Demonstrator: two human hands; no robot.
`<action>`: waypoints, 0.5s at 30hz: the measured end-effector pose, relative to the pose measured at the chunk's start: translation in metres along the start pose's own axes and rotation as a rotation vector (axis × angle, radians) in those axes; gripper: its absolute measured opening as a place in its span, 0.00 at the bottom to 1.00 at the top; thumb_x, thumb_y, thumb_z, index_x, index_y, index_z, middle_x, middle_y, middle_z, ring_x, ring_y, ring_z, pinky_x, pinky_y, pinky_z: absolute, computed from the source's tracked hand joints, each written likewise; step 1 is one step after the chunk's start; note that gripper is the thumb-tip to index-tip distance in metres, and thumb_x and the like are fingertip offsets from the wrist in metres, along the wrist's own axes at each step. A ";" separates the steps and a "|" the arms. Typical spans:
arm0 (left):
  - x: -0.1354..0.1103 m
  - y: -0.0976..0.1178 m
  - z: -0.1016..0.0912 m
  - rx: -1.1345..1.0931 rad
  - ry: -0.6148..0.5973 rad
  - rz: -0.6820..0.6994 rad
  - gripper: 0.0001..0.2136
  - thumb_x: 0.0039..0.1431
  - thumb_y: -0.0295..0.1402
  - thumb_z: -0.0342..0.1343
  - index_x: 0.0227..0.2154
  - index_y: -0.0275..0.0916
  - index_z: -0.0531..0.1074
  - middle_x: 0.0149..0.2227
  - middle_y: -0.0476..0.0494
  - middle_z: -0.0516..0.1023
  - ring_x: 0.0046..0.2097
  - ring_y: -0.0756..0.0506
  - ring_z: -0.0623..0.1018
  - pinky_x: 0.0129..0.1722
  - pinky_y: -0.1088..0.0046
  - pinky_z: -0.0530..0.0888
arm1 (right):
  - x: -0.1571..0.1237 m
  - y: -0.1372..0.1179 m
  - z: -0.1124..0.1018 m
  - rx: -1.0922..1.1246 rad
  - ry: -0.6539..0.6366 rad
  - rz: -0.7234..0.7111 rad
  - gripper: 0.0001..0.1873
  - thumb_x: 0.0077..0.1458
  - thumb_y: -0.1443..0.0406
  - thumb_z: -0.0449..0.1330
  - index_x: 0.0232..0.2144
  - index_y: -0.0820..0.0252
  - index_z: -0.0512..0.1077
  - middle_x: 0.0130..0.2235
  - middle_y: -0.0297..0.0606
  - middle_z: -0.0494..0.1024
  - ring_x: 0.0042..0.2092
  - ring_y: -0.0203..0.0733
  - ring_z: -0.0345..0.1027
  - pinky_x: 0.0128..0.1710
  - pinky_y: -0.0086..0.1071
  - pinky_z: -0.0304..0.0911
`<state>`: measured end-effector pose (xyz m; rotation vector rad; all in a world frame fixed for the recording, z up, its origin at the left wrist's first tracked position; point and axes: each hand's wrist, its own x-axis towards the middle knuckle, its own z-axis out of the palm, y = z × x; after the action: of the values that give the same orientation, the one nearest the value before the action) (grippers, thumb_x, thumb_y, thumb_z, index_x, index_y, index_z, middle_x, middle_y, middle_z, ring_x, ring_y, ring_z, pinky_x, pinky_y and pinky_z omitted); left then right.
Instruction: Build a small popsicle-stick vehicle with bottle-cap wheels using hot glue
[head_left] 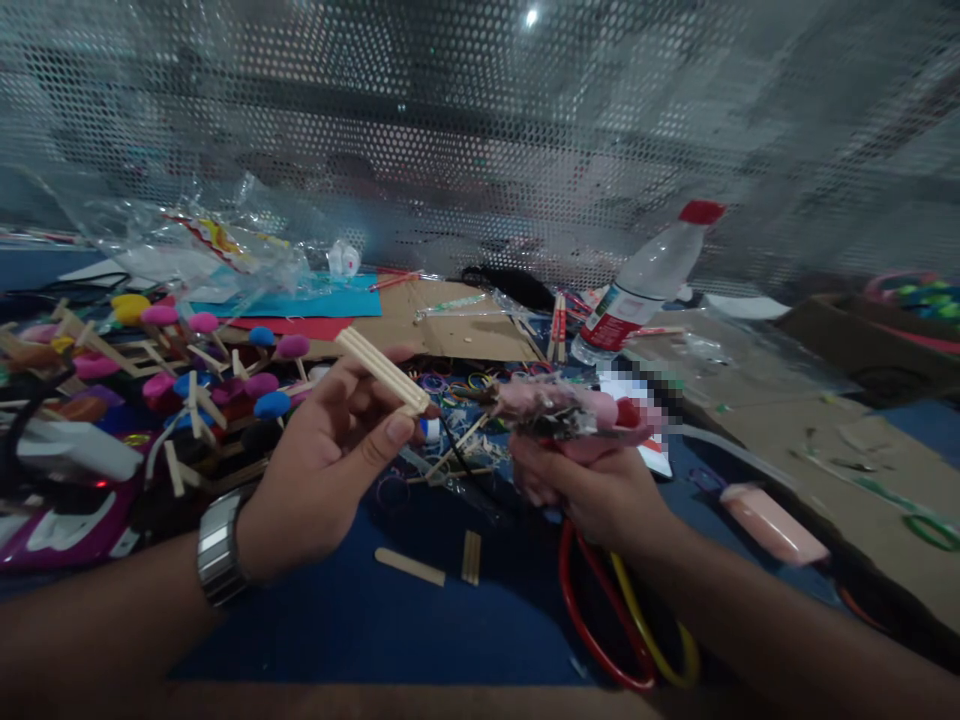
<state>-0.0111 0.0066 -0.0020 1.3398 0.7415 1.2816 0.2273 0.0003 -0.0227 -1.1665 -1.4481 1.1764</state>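
A: Holding what in the left grip, left of centre in the frame?

B: Pinching a ridged wooden piece between thumb and fingers, just left of centre; apparently built from several flat sticks laid together, tilted with the far end toward the upper left

A: And in the right grip?

B: Wrapped around a pink tool, right of centre, probably a glue gun; swathed in crinkled clear film and aimed left toward the wooden piece, near but not touching

A: Pressing any trigger?

B: Impossible to tell; hidden from this angle

A: Judging from that, busy with which step?

B: Likely lining up the wooden piece for glue, rather than fetching or laying down parts

A: Calling for what next?

B: Presumably for a steady left pinch, a suitable face turned to the tool, and fingertips well clear of a possibly hot nose

A: Seeing spare parts?

B: On the blue table, at lower centre: a loose flat stick and, just to the right, a shorter ridged piece

A: And minding what else?

B: Below the right grip, a red loop and a yellow loop, possibly handles; at middle left, crowded coloured-topped stick shapes
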 end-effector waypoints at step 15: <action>0.023 -0.003 -0.011 0.034 0.335 0.165 0.15 0.60 0.37 0.66 0.44 0.47 0.65 0.40 0.50 0.79 0.36 0.49 0.75 0.36 0.70 0.72 | 0.033 -0.022 0.020 -0.088 -0.058 0.034 0.09 0.40 0.65 0.73 0.26 0.52 0.77 0.25 0.30 0.73 0.27 0.39 0.62 0.27 0.33 0.57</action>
<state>-0.0159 0.0315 -0.0002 1.2471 0.8992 1.6570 0.2007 0.0281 -0.0012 -1.2303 -1.5425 1.1881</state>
